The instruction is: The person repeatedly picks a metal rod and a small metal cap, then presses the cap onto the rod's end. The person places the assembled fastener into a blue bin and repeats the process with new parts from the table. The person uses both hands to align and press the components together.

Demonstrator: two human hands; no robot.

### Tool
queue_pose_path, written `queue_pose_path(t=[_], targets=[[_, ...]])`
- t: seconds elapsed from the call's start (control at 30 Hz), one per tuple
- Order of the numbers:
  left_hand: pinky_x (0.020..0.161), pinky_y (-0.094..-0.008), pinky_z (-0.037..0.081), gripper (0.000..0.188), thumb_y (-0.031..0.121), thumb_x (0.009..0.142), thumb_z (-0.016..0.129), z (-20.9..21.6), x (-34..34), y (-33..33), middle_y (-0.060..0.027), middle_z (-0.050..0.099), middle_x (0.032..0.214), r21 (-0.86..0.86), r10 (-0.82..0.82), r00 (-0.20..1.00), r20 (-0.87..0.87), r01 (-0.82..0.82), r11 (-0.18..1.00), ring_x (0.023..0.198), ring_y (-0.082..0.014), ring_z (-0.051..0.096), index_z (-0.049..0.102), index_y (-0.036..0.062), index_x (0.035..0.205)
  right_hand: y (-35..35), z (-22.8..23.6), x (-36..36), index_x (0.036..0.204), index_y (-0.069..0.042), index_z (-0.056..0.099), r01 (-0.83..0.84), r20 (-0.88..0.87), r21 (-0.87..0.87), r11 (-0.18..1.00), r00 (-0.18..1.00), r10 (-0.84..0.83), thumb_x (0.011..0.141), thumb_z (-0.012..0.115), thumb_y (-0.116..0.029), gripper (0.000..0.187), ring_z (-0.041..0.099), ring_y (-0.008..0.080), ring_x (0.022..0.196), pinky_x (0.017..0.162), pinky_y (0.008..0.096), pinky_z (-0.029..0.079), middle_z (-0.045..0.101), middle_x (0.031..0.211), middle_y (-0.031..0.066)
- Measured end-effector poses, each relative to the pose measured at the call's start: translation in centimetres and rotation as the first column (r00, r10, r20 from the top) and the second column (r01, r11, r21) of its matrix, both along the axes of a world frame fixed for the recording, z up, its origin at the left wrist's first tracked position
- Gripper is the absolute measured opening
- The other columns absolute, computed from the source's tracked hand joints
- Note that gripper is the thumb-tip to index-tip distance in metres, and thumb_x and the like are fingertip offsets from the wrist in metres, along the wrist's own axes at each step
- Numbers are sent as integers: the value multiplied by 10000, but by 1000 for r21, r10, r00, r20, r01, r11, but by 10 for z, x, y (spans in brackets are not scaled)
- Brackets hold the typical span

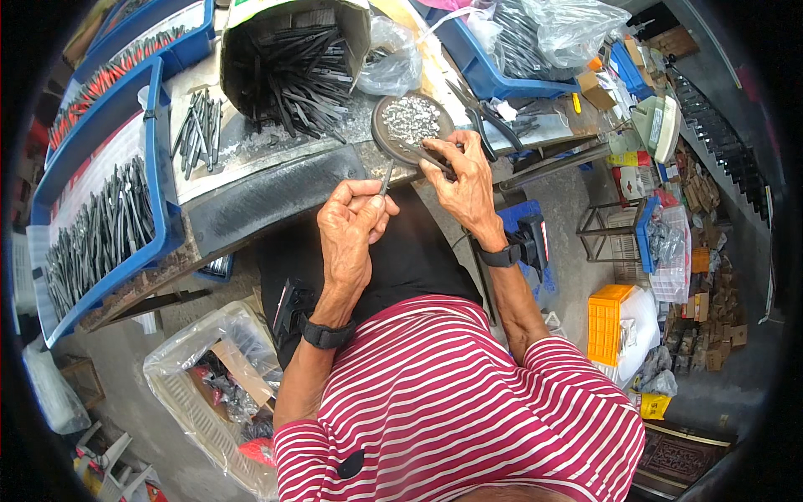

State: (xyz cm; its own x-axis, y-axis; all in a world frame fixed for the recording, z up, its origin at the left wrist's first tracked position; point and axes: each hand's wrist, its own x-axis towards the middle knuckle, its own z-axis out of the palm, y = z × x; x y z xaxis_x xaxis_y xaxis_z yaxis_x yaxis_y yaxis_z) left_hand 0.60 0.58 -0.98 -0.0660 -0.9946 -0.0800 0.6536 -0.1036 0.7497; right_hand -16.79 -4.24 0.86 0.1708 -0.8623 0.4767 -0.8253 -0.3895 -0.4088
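My left hand [355,213] is closed at the table's front edge, pinching a thin dark metal strip [386,177] that points up and away. My right hand [464,184] is at the near right rim of a round brown dish [379,134] heaped with small silvery pieces [411,119]. Its fingers are bent around something dark and narrow, too hidden to name. Just beyond that hand lie black-handled pliers [478,117]. A tipped container [358,33] spills many dark metal strips [305,88] behind the dish.
At the left, a blue tray [159,142] holds dark strips, and another [188,52] holds red-and-black ones. A loose pile of strips [199,130] lies beside the container. A blue bin [468,63] stands at the back right. A plastic-lined crate [180,393] sits on the floor.
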Motion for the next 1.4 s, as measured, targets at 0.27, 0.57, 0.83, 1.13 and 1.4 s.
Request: queue_pose_path(t=[0.27, 0.57, 0.83, 1.13, 1.4], targets=[[455, -161, 320, 114, 15, 866, 526, -2, -2, 2, -112, 595, 755, 5, -23, 999, -30, 23, 1000, 560, -59, 446, 514, -26, 973, 2, -4, -4, 969, -28, 638, -85, 162, 39, 996, 984, 78, 711, 675, -64, 264, 525, 263, 854, 747, 328, 437, 477, 930, 128], [448, -163, 322, 115, 18, 871, 513, -1, -3, 3, -112, 599, 764, 21, -44, 999, 0, 44, 999, 560, -60, 444, 511, -30, 975, -1, -11, -3, 885, 5, 677, -118, 416, 102, 988, 907, 66, 738, 690, -63, 163, 490, 156, 865, 733, 266, 404, 511, 855, 48], [464, -165, 333, 129, 1, 862, 512, -1, -4, 2, -113, 597, 764, 16, -46, 997, -64, 47, 999, 567, -62, 453, 508, -42, 984, -4, -6, 0, 809, 26, 623, -71, 418, 144, 987, 908, 4, 756, 633, -34, 81, 523, 162, 707, 623, 270, 420, 495, 772, 58], [477, -171, 347, 148, -6, 851, 546, -2, -2, 4, -90, 581, 778, 44, -4, 997, -77, 7, 999, 595, -82, 490, 550, -32, 996, 27, 15, 25, 855, 6, 623, -226, 699, 308, 924, 712, -59, 831, 620, -71, 80, 486, 47, 535, 479, 178, 383, 605, 684, 26], [471, -171, 320, 158, -39, 828, 549, -2, 0, 6, -54, 551, 767, 30, 43, 995, -93, -40, 999, 570, -63, 463, 557, -58, 985, 32, 13, 45, 840, -24, 630, -388, 803, 245, 889, 595, 39, 784, 644, 5, 64, 488, 23, 581, 496, 161, 378, 602, 756, -12]])
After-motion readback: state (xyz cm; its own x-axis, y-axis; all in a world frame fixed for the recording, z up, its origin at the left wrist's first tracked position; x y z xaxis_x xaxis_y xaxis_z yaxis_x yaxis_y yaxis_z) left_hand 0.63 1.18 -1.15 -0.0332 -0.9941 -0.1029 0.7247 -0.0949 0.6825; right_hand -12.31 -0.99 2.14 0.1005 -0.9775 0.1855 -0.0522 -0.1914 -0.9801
